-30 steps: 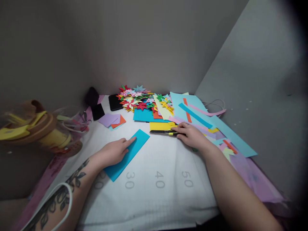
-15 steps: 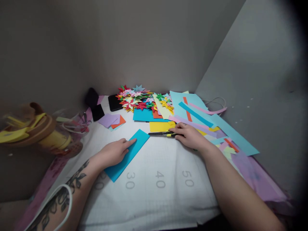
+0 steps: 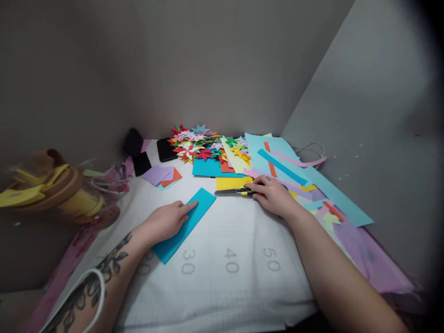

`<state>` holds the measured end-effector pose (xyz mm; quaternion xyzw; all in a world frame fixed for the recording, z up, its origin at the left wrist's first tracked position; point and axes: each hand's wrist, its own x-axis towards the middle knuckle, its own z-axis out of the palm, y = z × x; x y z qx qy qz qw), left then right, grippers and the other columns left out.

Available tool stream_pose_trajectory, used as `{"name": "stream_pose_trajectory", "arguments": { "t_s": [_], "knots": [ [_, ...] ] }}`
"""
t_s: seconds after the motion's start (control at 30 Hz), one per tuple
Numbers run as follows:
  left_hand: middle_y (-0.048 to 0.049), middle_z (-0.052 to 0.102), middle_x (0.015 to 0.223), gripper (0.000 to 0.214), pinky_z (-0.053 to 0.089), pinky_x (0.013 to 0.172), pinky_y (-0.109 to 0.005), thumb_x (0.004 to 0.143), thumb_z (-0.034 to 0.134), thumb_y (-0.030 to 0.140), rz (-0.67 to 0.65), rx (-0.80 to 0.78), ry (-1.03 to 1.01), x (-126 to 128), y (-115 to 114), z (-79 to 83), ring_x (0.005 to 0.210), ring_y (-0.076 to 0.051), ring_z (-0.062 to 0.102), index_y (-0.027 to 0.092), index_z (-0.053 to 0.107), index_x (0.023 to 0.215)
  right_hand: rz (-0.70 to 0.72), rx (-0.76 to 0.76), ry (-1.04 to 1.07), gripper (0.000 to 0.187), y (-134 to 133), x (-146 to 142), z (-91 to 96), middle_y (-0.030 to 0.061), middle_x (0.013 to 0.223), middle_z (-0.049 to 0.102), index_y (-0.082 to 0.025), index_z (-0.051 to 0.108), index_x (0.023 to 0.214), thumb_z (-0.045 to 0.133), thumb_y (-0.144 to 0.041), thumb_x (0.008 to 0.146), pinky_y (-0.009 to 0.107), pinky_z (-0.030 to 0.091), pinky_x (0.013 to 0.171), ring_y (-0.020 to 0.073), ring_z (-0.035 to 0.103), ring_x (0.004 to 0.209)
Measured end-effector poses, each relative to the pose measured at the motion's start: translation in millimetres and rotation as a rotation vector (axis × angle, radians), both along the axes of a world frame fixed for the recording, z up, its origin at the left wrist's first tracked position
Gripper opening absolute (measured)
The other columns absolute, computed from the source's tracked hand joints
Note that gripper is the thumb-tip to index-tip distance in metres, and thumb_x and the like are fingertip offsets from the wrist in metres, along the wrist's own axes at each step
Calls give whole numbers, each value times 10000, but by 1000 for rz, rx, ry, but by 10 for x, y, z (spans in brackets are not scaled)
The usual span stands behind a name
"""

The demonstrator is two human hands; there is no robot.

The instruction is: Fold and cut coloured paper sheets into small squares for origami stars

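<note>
A folded piece of blue paper [image 3: 201, 203] lies slanted on the white sheet in front of me. My left hand [image 3: 169, 219] rests on it, index finger stretched out along its surface and the other fingers bent. To the right, my right hand [image 3: 270, 194] grips a utility knife [image 3: 229, 192] with a black-and-yellow handle. Its long dark blade points left, with the tip close to the blue paper's upper corner. Behind the blade lies a yellow paper [image 3: 227, 183]. My right fingers partly hide the handle.
Folded paper stars [image 3: 197, 143] are heaped at the back beside a black phone [image 3: 166, 150]. Paper strips and light blue sheets [image 3: 336, 194] cover the right side. Small purple papers [image 3: 157, 175] lie left, near a flowerpot-like container [image 3: 65, 185]. Grey walls enclose the table.
The utility knife has turned slightly in my right hand, with less yellow of its handle showing. My left hand and the blue paper stay in place; the view has shifted slightly.
</note>
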<state>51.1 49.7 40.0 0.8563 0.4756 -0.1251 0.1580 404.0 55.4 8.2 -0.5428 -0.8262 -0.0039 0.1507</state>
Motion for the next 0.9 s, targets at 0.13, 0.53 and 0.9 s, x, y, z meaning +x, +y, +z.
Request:
{"name": "stream_pose_trajectory", "arguments": {
  "t_s": [0.13, 0.53, 0.9],
  "knots": [
    [-75, 572, 1098, 540, 446, 771, -338, 936, 259, 338, 2, -2, -9, 8, 5, -1, 912, -238, 596, 353, 274, 1475, 8, -10, -2, 374, -1, -10, 0, 96, 1099, 599, -251, 663, 1191, 549, -174, 843, 429, 450, 899, 259, 572, 1002],
    [-84, 567, 1115, 537, 454, 784, -339, 940, 261, 329, 6, -16, 1, 15, -11, 52, 919, -233, 591, 336, 280, 1476, 12, -15, 3, 375, 2, 15, -13, 91, 1098, 593, -261, 656, 1199, 535, -190, 851, 424, 444, 894, 254, 566, 990],
    [-85, 584, 1091, 530, 457, 789, -343, 941, 257, 342, 4, 7, -11, 32, -20, 41, 916, -241, 600, 338, 306, 1468, 78, -48, 13, 371, 25, -261, -6, 87, 1083, 605, -282, 656, 1193, 537, -167, 861, 412, 437, 870, 247, 554, 1004]
  ]
}}
